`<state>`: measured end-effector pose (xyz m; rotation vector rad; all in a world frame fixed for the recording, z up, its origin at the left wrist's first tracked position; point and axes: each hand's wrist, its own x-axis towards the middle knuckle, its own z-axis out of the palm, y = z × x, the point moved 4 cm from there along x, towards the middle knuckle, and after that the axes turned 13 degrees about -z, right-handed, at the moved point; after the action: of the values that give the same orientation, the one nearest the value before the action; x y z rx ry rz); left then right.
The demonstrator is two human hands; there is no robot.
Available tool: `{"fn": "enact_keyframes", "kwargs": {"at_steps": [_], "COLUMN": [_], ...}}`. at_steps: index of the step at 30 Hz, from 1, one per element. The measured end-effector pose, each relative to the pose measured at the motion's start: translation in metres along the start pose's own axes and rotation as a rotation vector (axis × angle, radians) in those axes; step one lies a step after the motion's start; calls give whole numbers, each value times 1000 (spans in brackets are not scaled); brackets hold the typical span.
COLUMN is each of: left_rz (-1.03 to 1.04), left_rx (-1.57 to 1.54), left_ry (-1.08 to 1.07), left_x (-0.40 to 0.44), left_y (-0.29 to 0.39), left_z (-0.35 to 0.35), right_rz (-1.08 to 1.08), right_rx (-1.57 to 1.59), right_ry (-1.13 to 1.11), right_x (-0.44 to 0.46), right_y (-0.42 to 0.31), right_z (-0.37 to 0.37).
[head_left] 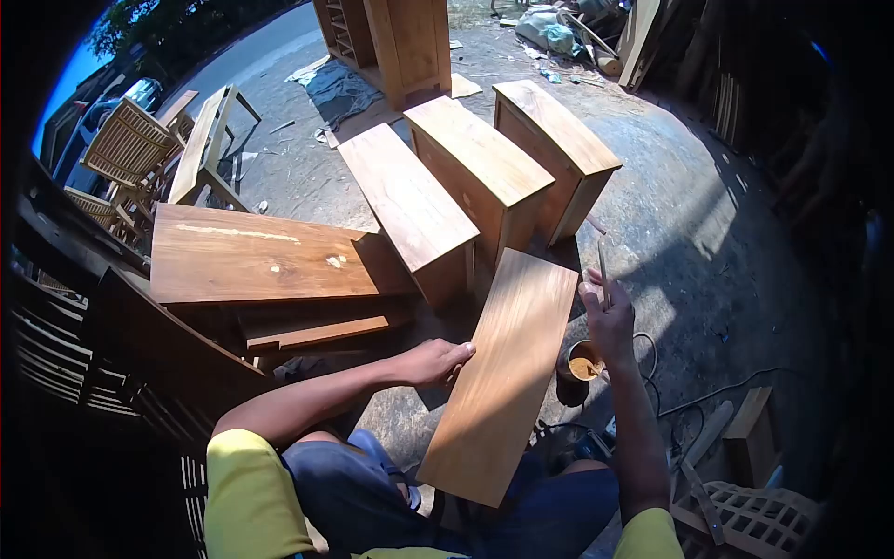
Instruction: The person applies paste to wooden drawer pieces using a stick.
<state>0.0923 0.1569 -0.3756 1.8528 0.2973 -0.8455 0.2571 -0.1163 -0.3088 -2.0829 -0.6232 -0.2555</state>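
Observation:
A long wooden board (504, 373) stands tilted across my lap, its flat grained face toward me, half in sun and half in shade. My left hand (436, 361) is closed on its left edge, thumb on the face. Beyond the board's upper right edge, my right hand (610, 321) pinches a thin stick-like tool (603, 264) that points upward; its working end cannot be made out. Just below that hand is an open can (582, 361) with orange-brown paste inside.
Three wooden drawer-like boxes (410, 191) stand ahead. At left lies a wooden panel (265, 256) with pale filler patches. A tall cabinet (410, 47) is at the back. Cables (694, 402), wood offcuts (750, 419) and a lattice piece (759, 512) lie at lower right.

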Motion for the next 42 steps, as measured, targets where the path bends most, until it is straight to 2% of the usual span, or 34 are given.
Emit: {"fn": "enact_keyframes", "kwargs": {"at_steps": [1, 2, 4, 5, 7, 9, 10, 11, 14, 17, 19, 20, 21, 23, 25, 27, 29, 30, 32, 34, 36, 37, 38, 39, 40, 42], "left_rz": [-22, 49, 137, 149, 213, 174, 167, 332, 319, 415, 552, 533, 546, 281, 209, 194, 83, 173, 314, 352, 496, 676, 780, 949, 1150, 1219], "left_rx": [69, 177, 354, 420, 325, 224, 311, 329, 336, 533, 718, 586, 582, 105, -186, -269, -646, -383, -263, 51, 408, 467, 353, 319, 242, 101], "left_ry": [-18, 10, 8, -26, 40, 165, 195, 242, 251, 268, 358, 434, 571, 699, 639, 558, 340, 418, 432, 387, 261, 136, -83, -241, -498, -800], "left_x": [5, -3, -23, -38, -58, -105, -122, -143, -200, -231, -249, -261, -266, -290, -285, -313, -319, -324, -313, -299, -294, -309, -328, -353, -366, -387], "left_y": [-10, -5, 10, 14, -1, -1, -6, -5, 25, 37, 39, 35, 13, -27, -107, -88, -86, -75, -49, -8, 45, 82, 111, 137, 154, 176], "left_z": [-6, -12, -30, -40, -65, -80, -83, -76, -47, -15, -2, -7, -16, -24, -28, 5, 21, 17, 10, 7, 27, 51, 78, 101, 117, 141], "right_rz": [-69, -31, -68, -192, -218, -219, -263, -307, -282, -108, -101, -138, -174, -197, -218, -271, -283, -292, -289, -295, -290, -252, -216, -213, -232, -239], "right_rx": [-131, -160, -98, -146, -135, -125, -198, -275, -290, -538, -568, -589, -607, -620, -635, -624, -615, -629, -658, -693, -725, -726, -727, -729, -709, -689], "right_ry": [1, -9, -90, -80, -40, -22, -10, -2, -54, -288, -412, -477, -545, -576, -621, -595, -584, -600, -660, -692, -720, -721, -725, -729, -689, -667], "right_x": [8, 12, 10, 6, -1, -4, -5, -6, -6, -6, -11, -16, -25, -49, -68, -80, -82, -82, -79, -73, -75, -78, -80, -81, -83, -90], "right_y": [-2, 4, -2, 7, 9, 6, 11, 15, 0, -6, -15, -26, -36, -59, -64, -60, -56, -56, -64, -64, -66, -71, -74, -72, -68, -61], "right_z": [11, 22, 35, 48, 58, 57, 60, 62, 56, 57, 59, 58, 57, 52, 46, 46, 44, 45, 46, 50, 53, 50, 49, 48, 47, 49]}}
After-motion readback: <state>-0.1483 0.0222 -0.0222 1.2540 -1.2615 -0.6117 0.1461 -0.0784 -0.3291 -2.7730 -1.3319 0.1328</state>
